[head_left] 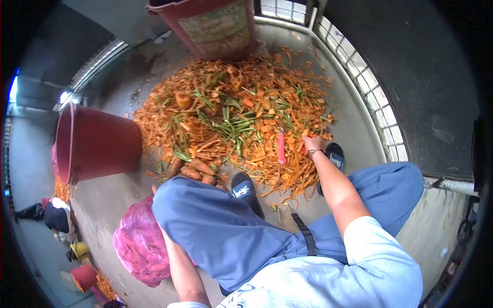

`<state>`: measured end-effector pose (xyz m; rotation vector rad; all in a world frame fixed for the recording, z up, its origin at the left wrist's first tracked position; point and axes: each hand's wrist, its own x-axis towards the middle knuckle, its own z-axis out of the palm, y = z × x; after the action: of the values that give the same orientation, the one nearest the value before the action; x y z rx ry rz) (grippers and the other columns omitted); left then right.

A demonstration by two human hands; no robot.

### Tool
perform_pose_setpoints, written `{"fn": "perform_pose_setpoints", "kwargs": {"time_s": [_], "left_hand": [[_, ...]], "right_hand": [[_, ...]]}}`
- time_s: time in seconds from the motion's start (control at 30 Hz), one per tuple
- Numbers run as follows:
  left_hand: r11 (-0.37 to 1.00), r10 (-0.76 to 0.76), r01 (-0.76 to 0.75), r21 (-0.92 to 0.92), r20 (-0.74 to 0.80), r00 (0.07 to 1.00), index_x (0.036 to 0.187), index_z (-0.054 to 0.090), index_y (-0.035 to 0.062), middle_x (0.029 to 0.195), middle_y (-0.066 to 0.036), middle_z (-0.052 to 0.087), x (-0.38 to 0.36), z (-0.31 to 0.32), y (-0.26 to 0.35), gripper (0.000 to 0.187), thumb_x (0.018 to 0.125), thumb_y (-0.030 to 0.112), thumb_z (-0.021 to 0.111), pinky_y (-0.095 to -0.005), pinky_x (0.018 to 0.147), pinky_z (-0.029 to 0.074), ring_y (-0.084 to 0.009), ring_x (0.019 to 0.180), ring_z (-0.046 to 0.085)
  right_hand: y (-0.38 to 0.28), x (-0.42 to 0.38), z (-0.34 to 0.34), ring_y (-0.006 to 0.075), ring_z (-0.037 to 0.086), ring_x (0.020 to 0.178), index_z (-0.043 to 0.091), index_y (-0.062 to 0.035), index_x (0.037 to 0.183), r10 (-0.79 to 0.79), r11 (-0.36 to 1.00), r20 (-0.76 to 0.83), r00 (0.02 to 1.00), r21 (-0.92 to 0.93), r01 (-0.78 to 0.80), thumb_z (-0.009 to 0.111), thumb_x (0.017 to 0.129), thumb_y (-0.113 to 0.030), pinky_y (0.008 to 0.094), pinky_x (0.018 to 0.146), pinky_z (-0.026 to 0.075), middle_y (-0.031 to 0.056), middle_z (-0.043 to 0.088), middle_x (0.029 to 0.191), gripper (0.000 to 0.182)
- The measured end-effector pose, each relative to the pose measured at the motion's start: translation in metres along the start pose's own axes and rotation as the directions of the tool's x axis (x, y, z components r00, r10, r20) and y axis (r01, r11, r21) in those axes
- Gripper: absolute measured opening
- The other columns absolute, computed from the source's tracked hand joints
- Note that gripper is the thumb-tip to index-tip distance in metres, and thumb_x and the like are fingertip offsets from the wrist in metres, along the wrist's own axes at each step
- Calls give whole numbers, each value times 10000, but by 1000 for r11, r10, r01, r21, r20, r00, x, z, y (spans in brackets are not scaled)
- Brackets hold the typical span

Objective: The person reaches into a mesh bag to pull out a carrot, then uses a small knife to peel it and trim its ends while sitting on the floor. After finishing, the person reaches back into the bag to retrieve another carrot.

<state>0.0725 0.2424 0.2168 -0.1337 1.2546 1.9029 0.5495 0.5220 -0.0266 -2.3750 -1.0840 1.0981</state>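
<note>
Sitting with knees up, the left hand is hidden behind the thigh, so I can't tell its grip. Further out, the right hand reaches into the carrot peel pile, fingers closing on scraps beside the red peeler. Looks like gathering peelings; next needs a firm scoop.

Your right hand: reaching into the pile of carrot peelings and green stalks, closed on something orange, just beside a red peeler. Your left hand: hidden behind your knee. Whole carrots by your shoe. Red buckets, pink mesh sack alongside.
</note>
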Motion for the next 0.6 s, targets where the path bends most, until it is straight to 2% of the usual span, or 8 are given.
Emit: {"fn": "perform_pose_setpoints", "kwargs": {"time_s": [0.03,0.1,0.23,0.33,0.37,0.43,0.47,0.6], "left_hand": [[1000,25,-25,-6,30,999,1303,606,23,1049,-123,725,0,27,12,554,1016,490,524,-420,892,557,-296,957,701],[945,-215,173,276,129,968,1281,612,72,944,-79,713,97,-26,46,482,1046,474,491,-396,753,567,-253,838,692],[877,-184,56,477,226,957,1145,614,122,820,-17,652,40,151,72,335,1057,416,480,-313,507,445,-148,656,605],[813,-247,-12,582,364,898,1094,647,119,842,-29,688,11,233,60,327,1044,414,517,-324,525,472,-155,663,632],[782,-324,14,623,389,862,1095,649,129,859,-25,690,6,250,56,315,1041,412,521,-328,536,458,-152,700,641],[746,-373,84,661,309,875,1099,648,130,875,-27,693,-15,282,42,317,1039,415,524,-341,547,461,-162,719,642],[748,-484,135,650,395,781,1079,652,132,875,-27,689,-22,290,38,316,1039,416,522,-343,551,476,-164,709,636],[732,-537,211,648,358,763,1210,572,134,912,-35,681,-75,321,-9,292,1035,358,505,-342,540,479,-159,720,629]], "right_hand": [[2,3,-5,289,723,850,734,1,952,-16,999,-48,999,41,18,860,694,-365,418,776,556,146,752,900,466],[-25,-9,-51,342,682,986,667,20,1134,-116,991,172,978,88,102,841,727,-347,444,868,536,196,705,1111,575],[-56,37,-100,219,701,840,711,-19,1076,-466,871,143,873,250,423,870,761,-350,375,804,545,101,741,937,483],[-136,-5,-178,137,657,766,714,-40,1009,-692,704,154,705,360,612,821,855,-320,323,747,528,57,721,854,337],[-169,-29,-212,128,649,757,690,-32,1013,-697,709,238,676,92,699,781,901,-266,319,715,520,33,697,822,275],[-201,-52,-245,103,627,728,674,-29,1045,-806,577,349,477,286,765,731,946,-228,294,661,503,10,657,776,230],[-216,-80,-265,92,615,714,670,-31,1055,-792,579,443,420,327,747,711,959,-215,285,635,489,5,638,759,211],[-248,-198,-319,107,610,687,723,-78,1062,-780,464,558,283,212,860,722,955,-274,294,625,472,22,691,789,223]]}}
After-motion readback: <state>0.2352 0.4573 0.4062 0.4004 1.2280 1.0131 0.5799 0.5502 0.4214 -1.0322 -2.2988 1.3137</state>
